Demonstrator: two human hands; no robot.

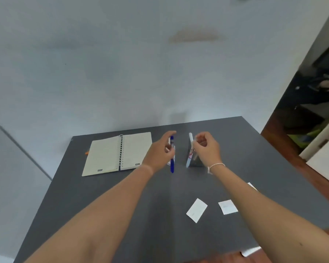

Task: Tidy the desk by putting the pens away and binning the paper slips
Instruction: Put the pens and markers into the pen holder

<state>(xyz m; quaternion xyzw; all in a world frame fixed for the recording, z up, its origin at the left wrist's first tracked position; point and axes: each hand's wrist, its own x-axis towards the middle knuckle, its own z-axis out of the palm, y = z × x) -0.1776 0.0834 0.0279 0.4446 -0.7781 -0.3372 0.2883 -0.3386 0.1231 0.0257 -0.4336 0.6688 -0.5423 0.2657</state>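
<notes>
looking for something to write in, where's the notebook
In the head view the open spiral notebook lies on the far left of the grey desk, just left of the left hand.

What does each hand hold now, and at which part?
The left hand grips a blue pen around its middle. The right hand pinches a white pen on its upper half.

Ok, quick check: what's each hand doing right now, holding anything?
Left hand: closed on the blue pen, held upright above the desk.
Right hand: closed on the white pen, also upright.
</notes>
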